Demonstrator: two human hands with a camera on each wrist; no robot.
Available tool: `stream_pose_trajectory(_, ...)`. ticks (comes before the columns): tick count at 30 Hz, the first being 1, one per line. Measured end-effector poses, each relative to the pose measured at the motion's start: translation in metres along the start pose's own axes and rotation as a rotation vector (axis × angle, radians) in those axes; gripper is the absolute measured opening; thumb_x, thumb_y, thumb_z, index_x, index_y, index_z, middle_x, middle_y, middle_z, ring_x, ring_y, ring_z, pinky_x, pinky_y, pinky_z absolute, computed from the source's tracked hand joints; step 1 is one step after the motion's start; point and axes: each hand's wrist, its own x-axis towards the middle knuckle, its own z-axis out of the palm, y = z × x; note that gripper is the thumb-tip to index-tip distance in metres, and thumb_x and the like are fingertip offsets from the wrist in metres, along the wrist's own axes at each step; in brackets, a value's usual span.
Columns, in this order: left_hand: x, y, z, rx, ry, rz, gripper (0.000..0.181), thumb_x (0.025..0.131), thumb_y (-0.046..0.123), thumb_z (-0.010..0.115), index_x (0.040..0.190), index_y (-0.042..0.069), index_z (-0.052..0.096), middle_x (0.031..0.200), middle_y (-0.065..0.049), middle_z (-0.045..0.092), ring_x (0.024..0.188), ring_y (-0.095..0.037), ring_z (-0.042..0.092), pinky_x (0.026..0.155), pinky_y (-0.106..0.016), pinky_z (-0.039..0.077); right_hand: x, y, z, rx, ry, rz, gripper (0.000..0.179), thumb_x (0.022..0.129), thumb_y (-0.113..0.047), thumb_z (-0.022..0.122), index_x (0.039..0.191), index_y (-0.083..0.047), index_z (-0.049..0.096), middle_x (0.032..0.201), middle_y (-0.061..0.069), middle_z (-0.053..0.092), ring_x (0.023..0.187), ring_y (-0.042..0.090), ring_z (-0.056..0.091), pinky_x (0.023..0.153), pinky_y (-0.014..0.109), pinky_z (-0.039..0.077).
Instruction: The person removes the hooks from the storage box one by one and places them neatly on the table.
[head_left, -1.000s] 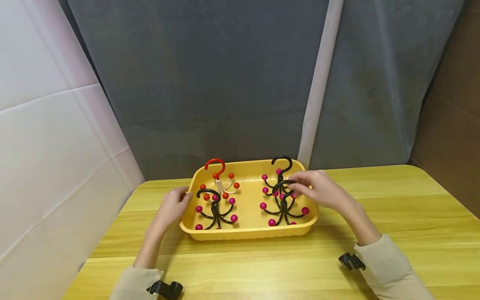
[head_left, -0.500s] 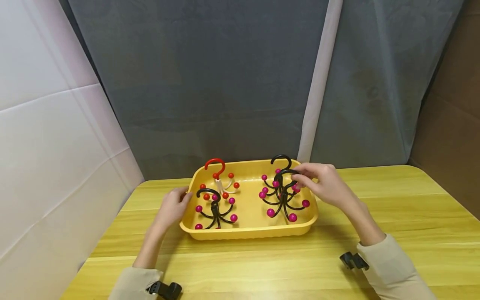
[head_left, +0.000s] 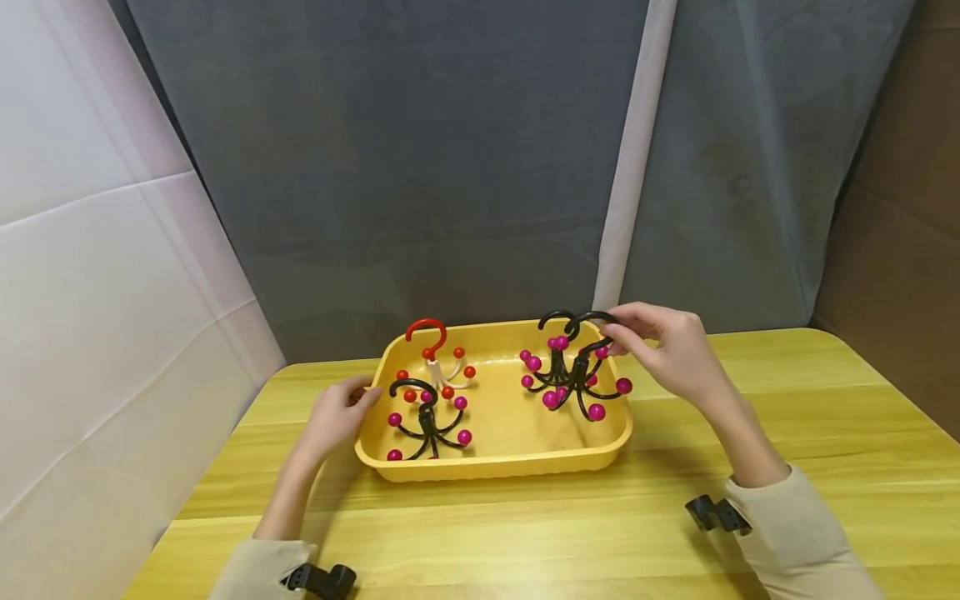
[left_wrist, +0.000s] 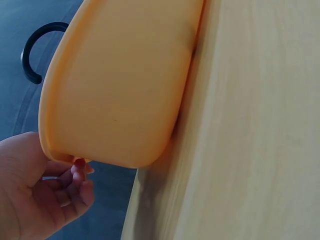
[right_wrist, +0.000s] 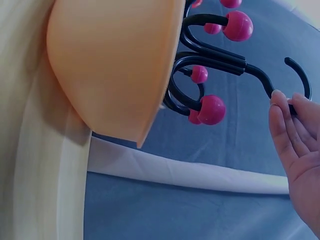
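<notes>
A yellow plastic tray [head_left: 504,429] sits on the table, and my left hand [head_left: 335,417] grips its left rim. In the left wrist view, the fingers [left_wrist: 80,192] of that hand curl below the rim. My right hand [head_left: 667,346] pinches the black hook of a multi-arm hanger [head_left: 580,372] with magenta ball tips, which it holds up at the tray's right side. In the right wrist view this hanger [right_wrist: 220,60] stands out above the rim. Just behind it in the tray is a second black hanger [head_left: 557,367], partly covered by the held one.
In the tray's left half stand a black hanger [head_left: 427,423] with magenta balls and, behind it, a white hanger [head_left: 437,371] with a red hook and red balls. A grey curtain [head_left: 450,167] hangs behind the wooden table [head_left: 525,533]. A white panel [head_left: 112,333] borders the left side.
My right hand has lifted the black hanger and moved it up and slightly right, toward the tray's back right. My left hand keeps its hold on the rim.
</notes>
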Motion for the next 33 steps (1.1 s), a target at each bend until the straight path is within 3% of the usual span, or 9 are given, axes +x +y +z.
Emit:
stream_pose_trajectory(9, -0.003, 0.000, -0.006, 0.006, 0.003, 0.009, 0.028, 0.100, 0.013, 0.062, 0.117, -0.008, 0.067, 0.088, -0.011, 0.066, 0.077, -0.021, 0.056, 0.065, -0.027, 0.047, 0.000, 0.004, -0.014, -0.022, 0.090, -0.031, 0.018, 0.086, 0.009, 0.073, 0.103, 0.004, 0.074, 0.090, 0.013, 0.076, 0.070, 0.018, 0.073, 0.071, 0.010, 0.051)
stream_pose_trajectory(19, -0.003, -0.002, -0.005, -0.003, -0.013, 0.008, 0.027, 0.101, 0.012, 0.062, 0.119, -0.008, 0.067, 0.092, -0.014, 0.067, 0.079, -0.023, 0.059, 0.066, -0.028, 0.050, -0.001, 0.013, -0.032, -0.087, 0.159, 0.028, 0.017, 0.088, 0.010, 0.071, 0.104, 0.007, 0.073, 0.093, 0.018, 0.075, 0.072, -0.010, 0.065, 0.072, 0.008, 0.049)
stream_pose_trajectory(33, -0.005, -0.002, -0.005, -0.043, -0.025, -0.016, 0.030, 0.101, 0.013, 0.062, 0.121, -0.008, 0.066, 0.094, -0.014, 0.066, 0.079, -0.022, 0.059, 0.063, -0.025, 0.048, -0.008, 0.052, -0.040, -0.213, 0.263, 0.084, 0.015, 0.089, 0.007, 0.071, 0.104, 0.009, 0.072, 0.091, 0.025, 0.073, 0.073, -0.022, 0.053, 0.067, 0.002, 0.041)
